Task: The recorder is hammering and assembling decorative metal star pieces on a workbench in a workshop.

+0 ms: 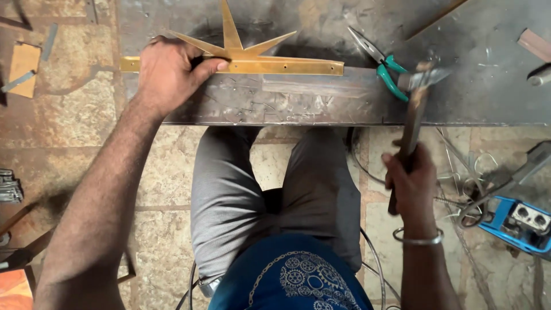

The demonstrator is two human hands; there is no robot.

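My left hand [166,72] presses down on a gold-painted flat metal bar [287,67] with pointed spikes [232,40] rising from it; the piece lies on a dark steel workbench [321,106]. My right hand [410,178] grips the wooden handle of a hammer [414,112], whose metal head is raised over the bench just right of the bar's end. A metal bangle [418,238] sits on my right wrist.
Green-handled pliers [381,63] lie on the bench beside the hammer head. A blue welding machine [519,221] with cables and loose wire stands on the stone floor at right. Metal scraps and a wooden piece [24,69] lie at far left. My knees are under the bench edge.
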